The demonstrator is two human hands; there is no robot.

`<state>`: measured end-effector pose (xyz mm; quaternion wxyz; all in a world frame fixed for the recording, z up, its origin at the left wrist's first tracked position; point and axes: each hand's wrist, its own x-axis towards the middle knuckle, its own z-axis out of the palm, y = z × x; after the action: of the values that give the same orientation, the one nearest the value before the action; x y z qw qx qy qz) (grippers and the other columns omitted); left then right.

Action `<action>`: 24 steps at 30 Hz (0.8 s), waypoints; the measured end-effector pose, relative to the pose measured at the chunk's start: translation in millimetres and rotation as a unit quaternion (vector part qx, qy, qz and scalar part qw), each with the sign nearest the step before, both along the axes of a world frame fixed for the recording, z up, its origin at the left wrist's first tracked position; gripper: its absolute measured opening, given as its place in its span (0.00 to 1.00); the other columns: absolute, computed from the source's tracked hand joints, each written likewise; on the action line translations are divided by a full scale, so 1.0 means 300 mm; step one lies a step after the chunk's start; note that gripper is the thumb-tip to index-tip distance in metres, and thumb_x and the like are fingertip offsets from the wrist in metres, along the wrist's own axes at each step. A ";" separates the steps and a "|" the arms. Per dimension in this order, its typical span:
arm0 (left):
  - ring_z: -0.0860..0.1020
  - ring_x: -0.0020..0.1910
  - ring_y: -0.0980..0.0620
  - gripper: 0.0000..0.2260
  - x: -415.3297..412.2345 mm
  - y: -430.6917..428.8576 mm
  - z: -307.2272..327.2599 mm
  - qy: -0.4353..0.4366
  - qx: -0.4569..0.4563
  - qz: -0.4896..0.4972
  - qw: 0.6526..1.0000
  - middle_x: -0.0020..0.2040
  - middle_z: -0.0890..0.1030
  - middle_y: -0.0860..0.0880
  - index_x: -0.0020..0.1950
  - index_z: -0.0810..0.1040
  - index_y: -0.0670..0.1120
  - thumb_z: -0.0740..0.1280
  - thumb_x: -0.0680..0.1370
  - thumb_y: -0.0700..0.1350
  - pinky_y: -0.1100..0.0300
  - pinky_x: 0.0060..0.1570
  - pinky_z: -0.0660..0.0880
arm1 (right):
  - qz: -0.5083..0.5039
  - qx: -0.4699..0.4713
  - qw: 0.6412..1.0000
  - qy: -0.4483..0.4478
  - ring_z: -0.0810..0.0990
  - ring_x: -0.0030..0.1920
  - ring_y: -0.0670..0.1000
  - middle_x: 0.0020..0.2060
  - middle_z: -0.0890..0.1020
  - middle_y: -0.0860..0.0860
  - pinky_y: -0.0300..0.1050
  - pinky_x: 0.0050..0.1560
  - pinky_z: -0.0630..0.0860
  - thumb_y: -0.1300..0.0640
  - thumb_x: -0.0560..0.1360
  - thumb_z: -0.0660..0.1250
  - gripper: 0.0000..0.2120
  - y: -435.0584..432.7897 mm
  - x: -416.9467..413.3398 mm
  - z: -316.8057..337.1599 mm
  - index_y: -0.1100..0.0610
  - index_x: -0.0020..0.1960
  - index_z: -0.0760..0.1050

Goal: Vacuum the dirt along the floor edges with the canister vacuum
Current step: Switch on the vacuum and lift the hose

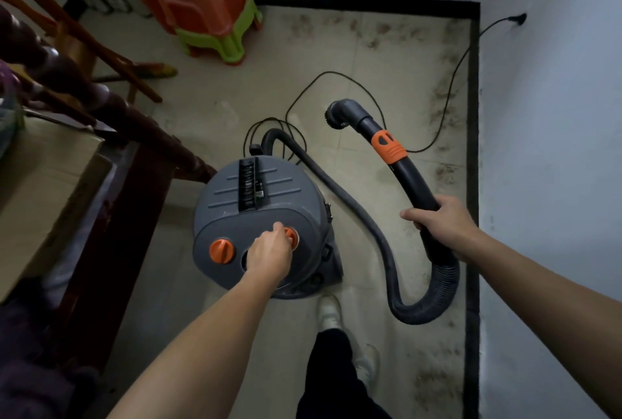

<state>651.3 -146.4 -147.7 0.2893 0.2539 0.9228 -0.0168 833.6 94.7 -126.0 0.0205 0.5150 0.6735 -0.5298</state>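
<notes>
Pale floor tiles carry dark dirt along the black baseboard. Our left hand curls its fingers on an orange knob atop the grey canister vacuum, which stands on the tiles by our feet. Our right hand is wrapped around the black wand, whose bent nozzle faces left. From the wand, the ribbed hose loops back to the canister. A thin cord trails to the wall.

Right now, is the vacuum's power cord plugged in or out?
Plugged in: the black cord climbs the right wall and ends in a plug seated there.
</notes>
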 end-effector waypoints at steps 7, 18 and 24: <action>0.75 0.56 0.44 0.13 0.013 0.119 0.165 -0.061 0.034 -0.014 0.997 0.59 0.76 0.46 0.59 0.69 0.47 0.62 0.80 0.52 0.51 0.51 0.74 | -0.043 0.060 0.995 0.063 0.77 0.31 0.52 0.31 0.79 0.56 0.47 0.36 0.75 0.61 0.70 0.73 0.07 0.146 -0.251 0.291 0.62 0.45 0.76; 0.76 0.61 0.47 0.28 -0.067 0.568 0.501 -0.273 0.141 -0.080 0.948 0.62 0.77 0.48 0.69 0.69 0.49 0.75 0.72 0.48 0.52 0.60 0.74 | -0.146 -0.076 0.938 0.305 0.79 0.30 0.50 0.29 0.77 0.50 0.47 0.40 0.78 0.58 0.73 0.70 0.05 0.457 -0.579 0.789 0.57 0.42 0.74; 0.75 0.61 0.48 0.30 -0.192 0.751 0.506 -0.277 0.090 -0.032 0.956 0.63 0.76 0.48 0.66 0.70 0.46 0.77 0.68 0.51 0.56 0.59 0.74 | -0.230 -0.341 0.806 0.426 0.75 0.29 0.46 0.28 0.73 0.47 0.41 0.39 0.78 0.59 0.69 0.71 0.09 0.705 -0.663 0.889 0.54 0.37 0.70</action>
<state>593.9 78.9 4.1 0.5088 0.3027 0.7957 0.1279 634.7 306.3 140.6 -0.2165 0.3376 0.2524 -0.8806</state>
